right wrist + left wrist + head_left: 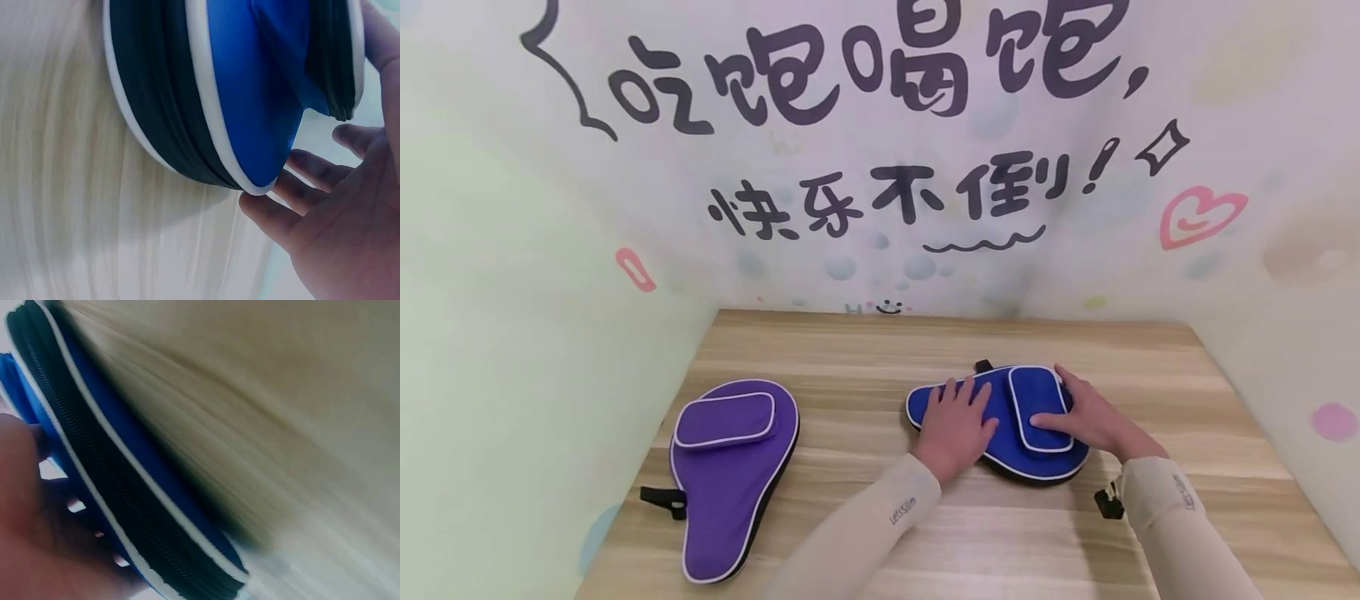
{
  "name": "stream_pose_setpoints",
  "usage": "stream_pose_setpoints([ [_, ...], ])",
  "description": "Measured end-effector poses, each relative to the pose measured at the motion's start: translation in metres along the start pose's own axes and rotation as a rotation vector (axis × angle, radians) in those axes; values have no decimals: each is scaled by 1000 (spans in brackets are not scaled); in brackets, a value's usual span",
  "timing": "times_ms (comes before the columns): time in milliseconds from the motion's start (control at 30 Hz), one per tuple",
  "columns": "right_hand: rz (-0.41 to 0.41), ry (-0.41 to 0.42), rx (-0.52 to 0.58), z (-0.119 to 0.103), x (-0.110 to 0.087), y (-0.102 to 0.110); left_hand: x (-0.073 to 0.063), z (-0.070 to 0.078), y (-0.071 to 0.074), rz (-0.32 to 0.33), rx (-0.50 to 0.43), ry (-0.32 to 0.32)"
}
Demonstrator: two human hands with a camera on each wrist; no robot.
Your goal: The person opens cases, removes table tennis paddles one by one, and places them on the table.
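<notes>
A blue table tennis bat case (1000, 417) with white piping lies on the wooden table, its narrow end to the left and its wide end to the right. My left hand (953, 427) rests on the narrow part with fingers spread. My right hand (1093, 417) is at the wide end, thumb on the raised pocket (1041, 408) and index finger along its right edge. In the right wrist view, the loosely extended fingers (275, 219) touch the case's rim. The dark zipped side (125, 487) of the case shows in the left wrist view.
A purple bat case (730, 475) of the same shape lies at the left of the table (850, 358), its black strap (664, 498) sticking out leftward. Walls (880, 275) with printed writing enclose the table at the back and sides. A small black piece (1108, 502) hangs by the right cuff.
</notes>
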State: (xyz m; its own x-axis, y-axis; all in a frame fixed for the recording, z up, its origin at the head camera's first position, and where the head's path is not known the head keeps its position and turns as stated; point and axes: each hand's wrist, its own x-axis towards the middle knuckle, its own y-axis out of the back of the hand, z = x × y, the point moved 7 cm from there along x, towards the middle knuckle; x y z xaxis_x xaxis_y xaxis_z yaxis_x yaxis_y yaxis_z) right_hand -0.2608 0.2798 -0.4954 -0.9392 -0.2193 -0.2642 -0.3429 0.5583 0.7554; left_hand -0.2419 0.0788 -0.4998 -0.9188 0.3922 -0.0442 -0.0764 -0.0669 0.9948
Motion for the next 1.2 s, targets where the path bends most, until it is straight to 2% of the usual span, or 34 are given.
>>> stream_pose_setpoints([
  [133, -7, -9, 1, -4, 1, -1, -15, 0, 1, -16, 5, 52],
  [300, -23, -15, -16, -12, 5, -5, -35, 0, 5, -13, 78, 94],
  [500, 6, -32, -41, -20, 8, -9, -61, 10, 7, -17, 294, 41],
  [567, 24, -29, -44, -22, 9, -11, -70, 16, 6, -15, 331, 13],
  [700, 42, -34, -33, -24, 13, -20, -89, 26, 9, 6, 329, -25],
  [867, 46, -15, -16, -22, 16, -28, -100, 34, 10, 10, 291, -53],
  [900, 50, -7, -20, -22, 16, -29, -100, 34, 11, 23, 286, -55],
  [967, 63, 14, -26, -22, 16, -29, -99, 34, 17, 95, 260, -68],
  [1067, 87, 47, -37, -25, 17, -27, -92, 33, 36, 291, 195, -100],
  [1133, 92, 58, -40, -27, 19, -26, -84, 33, 47, 390, 136, -146],
  [1200, 89, 61, -41, -29, 21, -25, -73, 31, 51, 411, 91, -183],
])
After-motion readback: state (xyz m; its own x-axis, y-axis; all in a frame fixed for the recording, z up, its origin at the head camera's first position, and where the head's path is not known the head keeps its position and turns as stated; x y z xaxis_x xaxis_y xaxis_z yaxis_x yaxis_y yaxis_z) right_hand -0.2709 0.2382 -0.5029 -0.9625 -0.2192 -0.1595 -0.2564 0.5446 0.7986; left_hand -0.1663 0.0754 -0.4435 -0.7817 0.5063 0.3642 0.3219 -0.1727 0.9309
